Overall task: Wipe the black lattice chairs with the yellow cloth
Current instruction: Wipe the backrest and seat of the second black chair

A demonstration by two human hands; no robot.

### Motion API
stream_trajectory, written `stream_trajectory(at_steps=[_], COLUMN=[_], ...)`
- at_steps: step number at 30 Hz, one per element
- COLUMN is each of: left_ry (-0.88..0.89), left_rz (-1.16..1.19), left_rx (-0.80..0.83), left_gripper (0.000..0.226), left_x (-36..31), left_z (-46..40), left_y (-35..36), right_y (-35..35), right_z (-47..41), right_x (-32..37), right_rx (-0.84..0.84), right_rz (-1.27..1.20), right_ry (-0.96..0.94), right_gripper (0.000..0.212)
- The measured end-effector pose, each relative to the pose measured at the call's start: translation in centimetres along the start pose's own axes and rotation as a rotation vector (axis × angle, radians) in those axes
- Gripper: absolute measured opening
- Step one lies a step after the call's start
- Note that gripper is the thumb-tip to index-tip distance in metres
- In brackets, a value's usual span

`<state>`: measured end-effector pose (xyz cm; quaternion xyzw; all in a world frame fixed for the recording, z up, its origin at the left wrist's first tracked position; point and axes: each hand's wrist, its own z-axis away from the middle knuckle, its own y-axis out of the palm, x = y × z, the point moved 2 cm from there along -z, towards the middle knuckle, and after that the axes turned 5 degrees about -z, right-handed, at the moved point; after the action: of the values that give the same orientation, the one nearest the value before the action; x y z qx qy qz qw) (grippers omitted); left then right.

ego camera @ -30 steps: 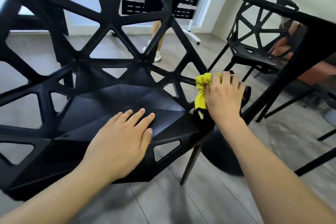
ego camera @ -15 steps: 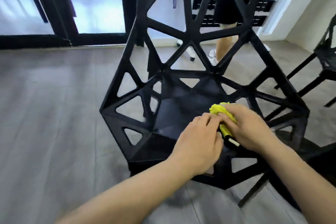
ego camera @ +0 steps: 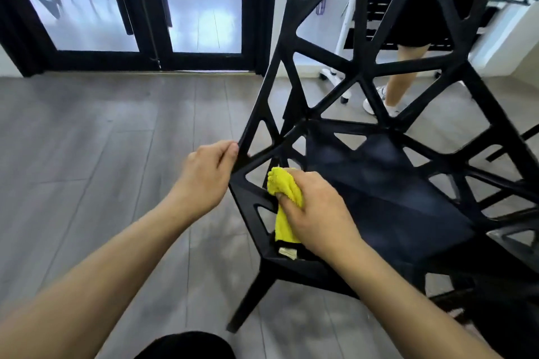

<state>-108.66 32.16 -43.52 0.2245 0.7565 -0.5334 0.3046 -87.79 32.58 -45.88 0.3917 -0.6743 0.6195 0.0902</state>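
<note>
A black lattice chair (ego camera: 388, 183) stood on the grey wood-plank floor (ego camera: 102, 154), filling the right half of the head view, its open triangular backrest rising toward the far right and its dark seat panel sloping down toward the near right. One thin black leg (ego camera: 250, 297) reached the floor at the near left corner of the seat.

The left hand (ego camera: 204, 175) was at the chair's left corner, where the backrest frame met the seat rim; its fingers were curled and its thumb and fingertips gripped the edge of a black bar there. The right hand (ego camera: 315, 213) lay just to the right of it, over the near left part of the seat rim, with its fingers bunched around a yellow cloth (ego camera: 284, 201). The cloth was crumpled in that grip, its fluffy upper end sticking out above the knuckles and a flatter tail hanging down from under the thumb against the rim; a small pale tag (ego camera: 287, 252) showed at its lower end. The cloth touched the black bars beside a triangular opening in the rim.

Beyond the chair on the far right, another person's bare legs (ego camera: 405, 79) and white shoes (ego camera: 376, 102) were visible through the lattice, next to a white wheeled stand (ego camera: 338, 79). Black-framed glass doors (ego camera: 151, 9) lined the far left wall
</note>
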Motion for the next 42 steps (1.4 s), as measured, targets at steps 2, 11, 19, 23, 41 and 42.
stream_trajectory(at_steps=[2,11,19,23,41,42], left_ry=[0.025,0.055,0.108,0.109,0.052,0.051], left_rz=[-0.03,0.047,0.042,0.06,0.136,0.14], left_rx=[-0.045,-0.064,-0.01,0.033,0.095,0.093], left_gripper=[0.036,0.033,0.035,0.035,0.042,0.041], left_x=[-0.1,0.2,0.7,0.5,0.4,0.4], left_z=[0.2,0.6,0.2,0.2,0.1,0.2], left_y=[0.5,1.1,0.7,0.1,-0.6,-0.6], right_y=[1.1,1.5,0.1,1.3,-1.9,-2.2], right_z=[-1.4,-14.8,-18.5,-15.1,-8.8,-10.3], right_x=[0.5,-5.7,-6.4,-3.0,5.2,5.8], right_rx=[-0.109,-0.302,-0.226,-0.203,-0.362,-0.42], right_rz=[0.036,0.294,0.177,0.067,-0.219,-0.25], right_ry=[0.058,0.363,0.368,0.193,0.085,0.073], right_gripper=[0.032,0.029,0.026,0.022,0.015,0.017])
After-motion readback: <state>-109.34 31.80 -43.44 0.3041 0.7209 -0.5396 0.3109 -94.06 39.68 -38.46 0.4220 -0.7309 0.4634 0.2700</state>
